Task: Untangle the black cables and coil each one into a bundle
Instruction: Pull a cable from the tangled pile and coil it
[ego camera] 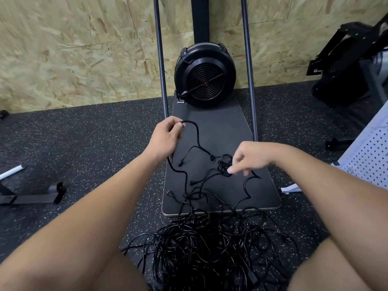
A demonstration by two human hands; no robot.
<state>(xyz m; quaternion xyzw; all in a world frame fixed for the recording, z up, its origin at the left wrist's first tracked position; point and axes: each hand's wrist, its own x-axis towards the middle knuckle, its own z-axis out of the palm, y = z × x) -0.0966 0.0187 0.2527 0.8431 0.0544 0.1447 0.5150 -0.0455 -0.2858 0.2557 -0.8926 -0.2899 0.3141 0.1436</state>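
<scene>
While left hand [165, 135] pinches braided cable [196, 131], right hand [249, 157] touches knot [224, 164].

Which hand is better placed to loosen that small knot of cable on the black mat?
Right. The right hand hovers at the small knot, fingertips almost on it. The left hand is farther off and already grips a thick cable.

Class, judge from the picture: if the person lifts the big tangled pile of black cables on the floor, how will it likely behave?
Probably floppy: the tangled cable pile lies in loose, sagging loops. It would likely rise as one snagged clump, since the strands cross one another everywhere. The braided cable gripped by the left hand holds an arch, so it seems somewhat stiffer.
</scene>
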